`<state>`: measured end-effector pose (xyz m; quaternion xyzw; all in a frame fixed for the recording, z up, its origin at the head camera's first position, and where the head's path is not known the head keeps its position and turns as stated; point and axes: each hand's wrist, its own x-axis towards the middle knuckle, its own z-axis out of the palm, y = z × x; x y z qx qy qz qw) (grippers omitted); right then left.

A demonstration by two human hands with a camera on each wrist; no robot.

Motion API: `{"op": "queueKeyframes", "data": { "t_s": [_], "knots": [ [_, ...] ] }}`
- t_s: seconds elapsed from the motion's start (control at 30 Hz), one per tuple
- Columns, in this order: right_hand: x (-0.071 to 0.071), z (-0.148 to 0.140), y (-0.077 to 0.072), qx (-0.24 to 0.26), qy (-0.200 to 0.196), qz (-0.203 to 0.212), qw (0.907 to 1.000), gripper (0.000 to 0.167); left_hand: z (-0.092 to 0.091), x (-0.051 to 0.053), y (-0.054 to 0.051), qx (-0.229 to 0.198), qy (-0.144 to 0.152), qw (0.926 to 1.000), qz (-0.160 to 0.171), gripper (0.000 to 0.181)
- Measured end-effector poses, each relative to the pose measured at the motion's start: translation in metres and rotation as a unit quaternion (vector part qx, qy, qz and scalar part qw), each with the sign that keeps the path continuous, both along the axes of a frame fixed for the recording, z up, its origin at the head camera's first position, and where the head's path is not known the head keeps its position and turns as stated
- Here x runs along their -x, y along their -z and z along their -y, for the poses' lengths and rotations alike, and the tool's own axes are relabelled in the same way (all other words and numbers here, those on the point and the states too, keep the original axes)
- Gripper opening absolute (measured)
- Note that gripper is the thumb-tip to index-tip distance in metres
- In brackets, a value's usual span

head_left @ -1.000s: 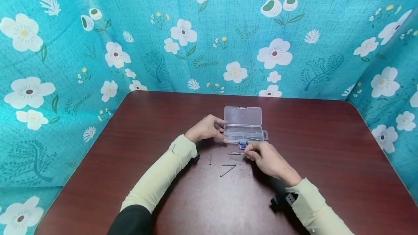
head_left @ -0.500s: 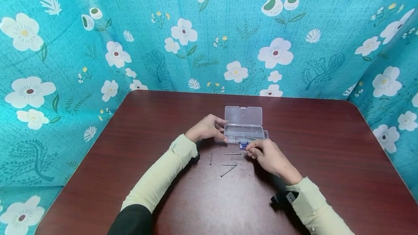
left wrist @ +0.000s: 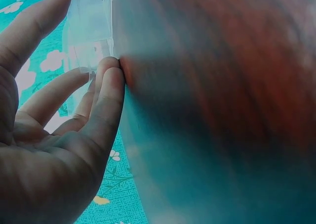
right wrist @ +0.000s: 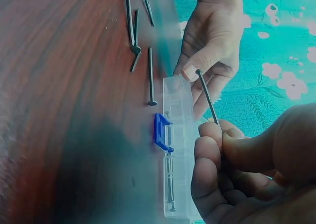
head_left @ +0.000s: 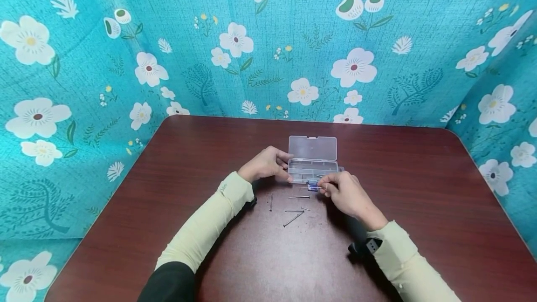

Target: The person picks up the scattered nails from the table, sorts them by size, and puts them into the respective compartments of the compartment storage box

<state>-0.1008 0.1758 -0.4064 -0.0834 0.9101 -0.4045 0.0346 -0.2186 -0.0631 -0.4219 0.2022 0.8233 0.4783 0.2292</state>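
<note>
My right hand pinches a nail between thumb and fingertips, just in front of a clear plastic box. In the right wrist view the nail's head points away from the fingers, toward my other hand. The box's lid stands raised at the back, and a blue latch sits on its front. At least one nail lies inside the box. My left hand holds the box's left end, thumb at the front corner and fingers at the rear; the left wrist view shows fingertips against the clear plastic.
Several loose nails lie on the brown table before the box, among them one nail close to the latch and an upright-lying nail farther left. A turquoise flowered cloth hangs around the table's back and sides.
My right hand has lifted a nail off the table and moved it up toward the box's front, leaving a single nail lying there. My left hand stays at the box.
</note>
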Motion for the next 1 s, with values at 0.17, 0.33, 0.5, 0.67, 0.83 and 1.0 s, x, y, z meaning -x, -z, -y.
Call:
{"op": "queueKeyframes", "data": {
  "t_s": [0.17,0.33,0.5,0.67,0.83,1.0],
  "knots": [
    [0.009,-0.002,-0.001,-0.005,0.014,-0.002,0.9999,0.019,0.0,0.001,-0.002,0.002,-0.004,1.0,-0.002,0.077],
    [0.017,-0.004,-0.002,-0.011,0.014,-0.009,0.9998,0.02,-0.001,0.0,-0.002,0.001,-0.006,1.0,0.007,0.077],
    [0.025,-0.006,-0.004,-0.022,0.013,-0.014,0.9996,0.02,-0.001,0.0,-0.001,-0.002,-0.007,0.9999,0.011,0.076],
    [0.034,-0.008,-0.007,-0.025,0.021,-0.017,0.9993,0.02,-0.001,0.0,-0.002,0.002,-0.008,0.9999,0.009,0.076],
    [0.045,-0.007,-0.008,-0.034,0.022,-0.022,0.9989,0.02,-0.001,0.0,-0.002,-0.006,-0.008,0.9997,0.021,0.077],
    [0.055,-0.005,-0.009,-0.048,0.021,-0.023,0.9983,0.02,-0.001,0.0,-0.001,-0.008,-0.005,0.9998,0.017,0.076]
  ]
}}
